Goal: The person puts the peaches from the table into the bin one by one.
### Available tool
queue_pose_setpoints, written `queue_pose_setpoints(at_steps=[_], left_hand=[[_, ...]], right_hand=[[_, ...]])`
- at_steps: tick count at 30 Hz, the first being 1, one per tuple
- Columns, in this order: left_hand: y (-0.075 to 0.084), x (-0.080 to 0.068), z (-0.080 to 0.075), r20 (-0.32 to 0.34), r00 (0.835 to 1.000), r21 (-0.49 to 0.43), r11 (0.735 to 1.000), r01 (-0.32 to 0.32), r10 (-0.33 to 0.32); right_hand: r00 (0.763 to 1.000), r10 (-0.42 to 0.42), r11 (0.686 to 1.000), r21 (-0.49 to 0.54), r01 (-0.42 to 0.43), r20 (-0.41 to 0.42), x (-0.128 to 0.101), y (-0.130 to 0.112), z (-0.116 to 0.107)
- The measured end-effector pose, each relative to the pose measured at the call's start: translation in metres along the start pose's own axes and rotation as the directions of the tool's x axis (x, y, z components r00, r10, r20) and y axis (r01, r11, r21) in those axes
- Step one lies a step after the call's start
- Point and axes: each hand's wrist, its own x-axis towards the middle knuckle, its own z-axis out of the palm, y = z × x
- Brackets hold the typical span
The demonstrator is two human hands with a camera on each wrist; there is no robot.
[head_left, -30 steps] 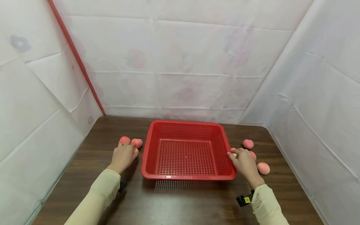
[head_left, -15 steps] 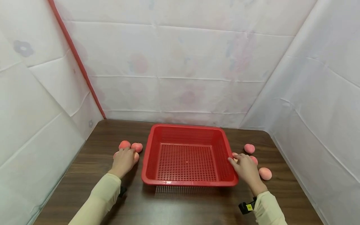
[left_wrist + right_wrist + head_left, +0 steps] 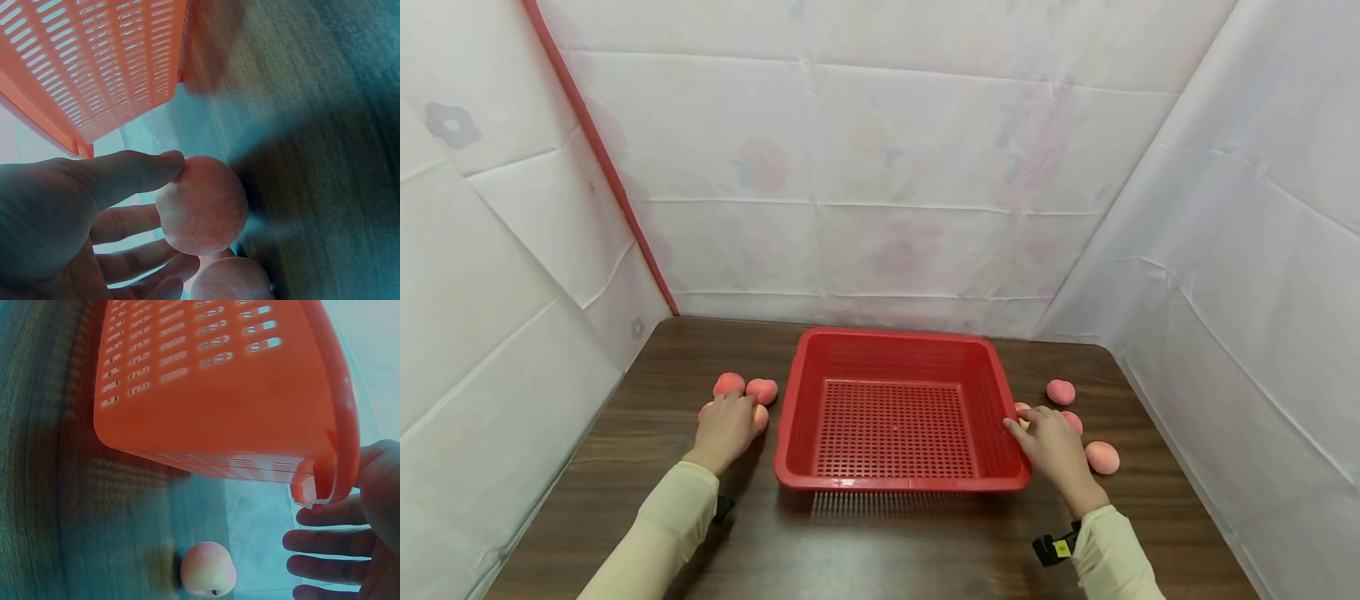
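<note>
Between thumb and fingers, my left hand (image 3: pixel 726 429) pinches a peach (image 3: pixel 203 206) on the table, left of the red plastic basket (image 3: pixel 902 485). Another peach (image 3: pixel 231 279) lies against it in the left wrist view, and more peaches (image 3: pixel 728 383) sit just beyond the hand. My right hand (image 3: pixel 1056 450) is at the basket's right rim, its thumb by the edge. In the right wrist view its fingers (image 3: pixel 328 542) are straight and spread, apart from a peach (image 3: pixel 207 570) below; the thumb is mostly hidden.
Several peaches (image 3: pixel 1102 457) lie on the brown wooden table (image 3: pixel 880 550) right of the basket. The slotted basket stands between both hands, with nothing inside it. White patterned sheets (image 3: pixel 880 250) enclose the table's back and sides.
The whole head view shifts slightly. Both hands, the basket and the peaches keep nearly the same places relative to each other.
</note>
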Motion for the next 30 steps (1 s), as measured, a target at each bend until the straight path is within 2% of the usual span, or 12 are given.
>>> queue_pose_setpoints(at_steps=[11,17,20,26,30], left_hand=[[-0.001,0.007,-0.006,-0.003,1.0,-0.013,1.0,-0.015,0.015],[0.002,0.008,-0.012,0.008,0.999,-0.064,0.997,0.046,-0.045],[0.004,0.008,-0.014,-0.022,0.999,-0.085,0.995,0.043,-0.045],[0.008,0.008,-0.021,-0.123,0.992,-0.098,0.995,-0.014,0.002],[0.01,0.01,-0.026,-0.136,0.99,-0.097,0.995,-0.033,0.019]], right_hand=[[1.0,0.006,1.0,0.005,-0.006,-0.028,0.0,0.001,0.003],[1.0,0.007,1.0,-0.001,-0.007,-0.022,0.0,0.0,0.004],[1.0,0.014,1.0,0.0,-0.014,-0.017,0.0,0.0,0.004],[1.0,0.018,1.0,0.001,-0.018,-0.017,0.0,0.0,0.004],[1.0,0.025,1.0,-0.001,-0.025,-0.019,-0.001,0.0,0.003]])
